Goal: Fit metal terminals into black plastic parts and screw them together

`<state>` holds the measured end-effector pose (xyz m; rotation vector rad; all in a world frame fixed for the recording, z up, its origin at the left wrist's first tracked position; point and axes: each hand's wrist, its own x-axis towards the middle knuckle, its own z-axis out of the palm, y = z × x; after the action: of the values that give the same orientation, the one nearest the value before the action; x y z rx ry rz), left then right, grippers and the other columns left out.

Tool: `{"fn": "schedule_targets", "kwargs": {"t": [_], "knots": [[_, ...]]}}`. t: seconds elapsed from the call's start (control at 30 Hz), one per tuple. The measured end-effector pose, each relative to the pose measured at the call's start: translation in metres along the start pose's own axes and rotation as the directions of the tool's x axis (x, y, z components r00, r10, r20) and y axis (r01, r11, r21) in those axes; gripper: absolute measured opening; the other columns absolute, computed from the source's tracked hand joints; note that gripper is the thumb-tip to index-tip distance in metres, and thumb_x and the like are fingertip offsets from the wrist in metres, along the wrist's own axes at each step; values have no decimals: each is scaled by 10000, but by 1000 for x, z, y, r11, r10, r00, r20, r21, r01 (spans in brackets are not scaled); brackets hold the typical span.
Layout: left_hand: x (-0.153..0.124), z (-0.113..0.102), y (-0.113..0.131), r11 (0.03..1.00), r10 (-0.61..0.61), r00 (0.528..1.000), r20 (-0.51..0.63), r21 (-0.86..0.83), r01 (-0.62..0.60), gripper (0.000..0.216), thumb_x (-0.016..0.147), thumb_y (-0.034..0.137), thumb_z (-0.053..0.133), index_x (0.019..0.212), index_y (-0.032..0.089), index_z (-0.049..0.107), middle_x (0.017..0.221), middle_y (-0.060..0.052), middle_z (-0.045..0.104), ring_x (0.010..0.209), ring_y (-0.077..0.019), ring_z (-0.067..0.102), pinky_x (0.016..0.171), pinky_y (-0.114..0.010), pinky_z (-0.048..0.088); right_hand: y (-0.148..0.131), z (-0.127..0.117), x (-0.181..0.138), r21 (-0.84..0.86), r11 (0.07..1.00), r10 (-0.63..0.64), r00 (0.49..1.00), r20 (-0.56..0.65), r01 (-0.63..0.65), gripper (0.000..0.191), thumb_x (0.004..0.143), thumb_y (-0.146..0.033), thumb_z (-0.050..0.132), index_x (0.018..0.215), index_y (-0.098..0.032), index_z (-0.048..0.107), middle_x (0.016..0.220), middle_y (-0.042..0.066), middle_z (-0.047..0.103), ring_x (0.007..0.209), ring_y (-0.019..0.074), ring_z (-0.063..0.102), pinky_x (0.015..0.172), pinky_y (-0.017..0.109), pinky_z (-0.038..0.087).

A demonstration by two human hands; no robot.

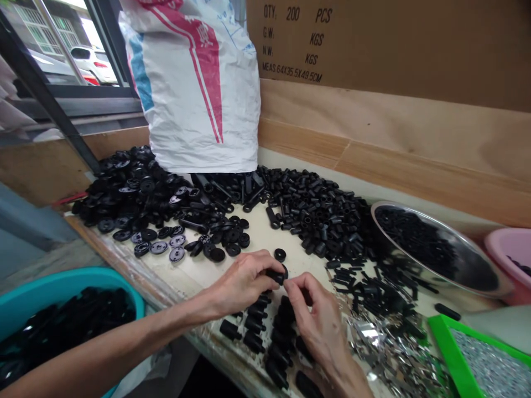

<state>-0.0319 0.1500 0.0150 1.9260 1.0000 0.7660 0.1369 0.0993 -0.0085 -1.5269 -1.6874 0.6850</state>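
My left hand [243, 283] pinches a short black plastic part [277, 276] between thumb and fingers, above the table. Just to its right, my right hand [319, 320] has thumb and forefinger pressed together at the part's edge; whatever lies between those fingertips is hidden. A small black ring [280, 254] rests on the table beyond the hands. Below them stand rows of black cylindrical parts [254, 341], with more black pieces [280, 354] partly covered by my right hand.
Black discs [176, 254] lie left of a pile of black tubes [323, 213], below a white sack [199, 94]. At right are a steel bowl [468, 243], loose metal clips [390, 359], a green tray [442, 337] and a pink basin [506, 237]. A teal tub [135, 293] stands left.
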Motion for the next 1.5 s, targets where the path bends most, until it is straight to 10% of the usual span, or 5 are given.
{"fn": "schedule_targets", "kwargs": {"t": [0.37, 0.57, 0.9, 1.23, 1.5], "knots": [[-1, 11, -6, 996, 70, 995, -66, 58, -66, 217, 752, 73, 608, 933, 155, 696, 870, -18, 608, 772, -116, 571, 683, -194, 424, 10, 8, 2, 216, 964, 147, 987, 57, -156, 355, 897, -491, 450, 698, -199, 481, 545, -66, 382, 477, 91, 319, 452, 225, 246], [6, -5, -3, 1000, -14, 989, 150, 26, 11, 218, 803, 148, 588, 990, 178, 695, 841, 0, 619, 736, -111, 576, 650, -188, 422, 7, 3, 3, 107, 993, 50, 998, 30, -53, 299, 902, -434, 464, 728, -196, 518, 601, -41, 443, 552, 114, 389, 504, 230, 288], [-7, 21, -16, 942, 280, 959, -46, 205, -265, 245, 859, 77, 473, 1049, 119, 623, 963, -74, 586, 873, -139, 568, 778, -211, 446, 16, 16, 0, 461, 819, 300, 940, 165, -342, 411, 865, -556, 468, 649, -220, 373, 480, -97, 277, 400, 74, 292, 387, 207, 215], [8, -11, 1, 986, -87, 958, 273, -113, 122, 217, 799, 149, 562, 978, 134, 682, 825, -2, 566, 566, -78, 552, 530, -184, 423, 9, -2, 5, 46, 993, -105, 994, 10, 104, 267, 925, -357, 441, 718, -200, 500, 652, -28, 494, 587, 114, 454, 565, 229, 339], [-3, 13, -8, 991, 100, 993, -57, 93, -94, 225, 727, 32, 611, 906, 152, 675, 829, -8, 599, 735, -101, 552, 645, -181, 408, 13, 11, 2, 277, 930, 217, 970, 113, -240, 380, 892, -509, 443, 654, -214, 408, 468, -76, 365, 432, 89, 310, 415, 219, 226]]}}
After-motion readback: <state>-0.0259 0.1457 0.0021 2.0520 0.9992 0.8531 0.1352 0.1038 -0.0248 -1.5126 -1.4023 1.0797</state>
